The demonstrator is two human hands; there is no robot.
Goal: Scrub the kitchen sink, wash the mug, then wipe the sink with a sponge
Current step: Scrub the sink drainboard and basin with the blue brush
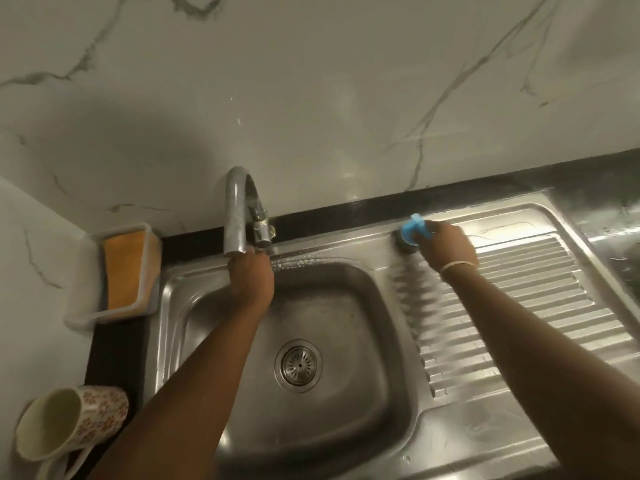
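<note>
The steel sink (173,317) has a square basin with a round drain (298,364) and a ribbed drainboard (540,306) on its right. My right hand (448,245) grips a scrub brush with a blue handle (414,230), pressed on the sink's back ledge at the drainboard's far left corner. My left hand (251,277) reaches to the base of the chrome tap (237,209), fingers hidden behind the spout. A floral mug (71,422) lies on its side at the lower left. An orange sponge (124,268) sits in a white holder (83,313).
A marble wall rises behind the sink and on the left. A black counter strip (114,355) runs along the sink's left and back. Wet steel counter (616,244) continues to the far right.
</note>
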